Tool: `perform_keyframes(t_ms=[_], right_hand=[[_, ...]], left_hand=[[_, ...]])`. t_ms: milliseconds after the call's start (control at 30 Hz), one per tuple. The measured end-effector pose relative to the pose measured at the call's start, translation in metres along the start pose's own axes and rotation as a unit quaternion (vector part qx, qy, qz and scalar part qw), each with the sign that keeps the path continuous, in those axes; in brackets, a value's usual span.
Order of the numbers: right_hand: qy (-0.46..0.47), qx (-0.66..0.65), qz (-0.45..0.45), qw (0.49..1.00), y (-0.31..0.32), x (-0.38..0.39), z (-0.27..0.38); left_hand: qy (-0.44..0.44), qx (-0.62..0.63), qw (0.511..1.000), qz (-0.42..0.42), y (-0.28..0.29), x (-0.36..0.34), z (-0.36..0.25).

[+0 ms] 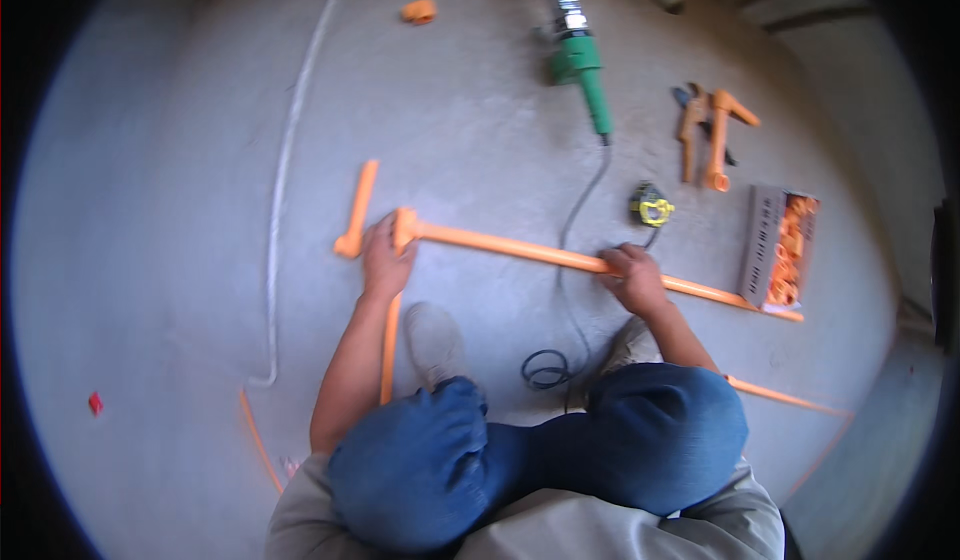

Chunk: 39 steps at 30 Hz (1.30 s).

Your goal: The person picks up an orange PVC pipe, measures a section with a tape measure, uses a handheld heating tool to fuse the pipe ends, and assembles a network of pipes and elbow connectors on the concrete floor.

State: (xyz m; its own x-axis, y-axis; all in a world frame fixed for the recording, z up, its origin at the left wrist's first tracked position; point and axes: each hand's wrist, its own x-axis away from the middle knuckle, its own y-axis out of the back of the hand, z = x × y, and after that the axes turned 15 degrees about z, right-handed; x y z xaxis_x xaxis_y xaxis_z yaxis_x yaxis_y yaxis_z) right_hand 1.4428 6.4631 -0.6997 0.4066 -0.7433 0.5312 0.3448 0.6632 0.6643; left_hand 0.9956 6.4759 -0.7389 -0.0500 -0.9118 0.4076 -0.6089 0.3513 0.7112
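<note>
I squat over a grey concrete floor. A long orange plastic pipe (520, 250) lies across in front of me, running right to a box. At its left end an orange elbow fitting (405, 225) joins it to a second orange pipe (388, 345) that runs down toward me. My left hand (385, 258) rests on that elbow corner, fingers curled against it. My right hand (632, 275) presses down on the long pipe near its middle. A short orange pipe piece with a fitting (356, 212) lies just left of my left hand.
A green pipe-welding tool (583, 70) lies ahead, its grey cable (570, 260) looping under the pipe to a coil (545, 368). A yellow tape measure (650, 205), orange pipe pieces with cutters (710, 135), a box of orange fittings (780, 250), a white line (285, 160), and thin orange pipes (785, 395) lie around.
</note>
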Motion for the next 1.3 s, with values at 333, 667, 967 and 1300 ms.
perform_keyframes(t_ms=[333, 667, 967, 1300], right_hand=[[-0.015, 0.026, 0.041, 0.999, -0.005, -0.003, 0.002], [0.008, 0.020, 0.041, 0.999, -0.003, -0.004, 0.003], [0.020, 0.063, 0.074, 0.995, -0.007, -0.011, -0.006], [-0.014, 0.067, 0.038, 0.997, 0.000, 0.006, -0.013]], left_hand=[[0.054, 0.159, 0.986, -0.005, 0.008, 0.004, 0.009], [0.065, 0.137, 0.987, 0.050, 0.010, -0.009, 0.017], [-0.008, 0.157, 0.987, -0.008, -0.009, -0.010, 0.036], [0.021, 0.166, 0.985, -0.034, -0.014, -0.006, 0.010]])
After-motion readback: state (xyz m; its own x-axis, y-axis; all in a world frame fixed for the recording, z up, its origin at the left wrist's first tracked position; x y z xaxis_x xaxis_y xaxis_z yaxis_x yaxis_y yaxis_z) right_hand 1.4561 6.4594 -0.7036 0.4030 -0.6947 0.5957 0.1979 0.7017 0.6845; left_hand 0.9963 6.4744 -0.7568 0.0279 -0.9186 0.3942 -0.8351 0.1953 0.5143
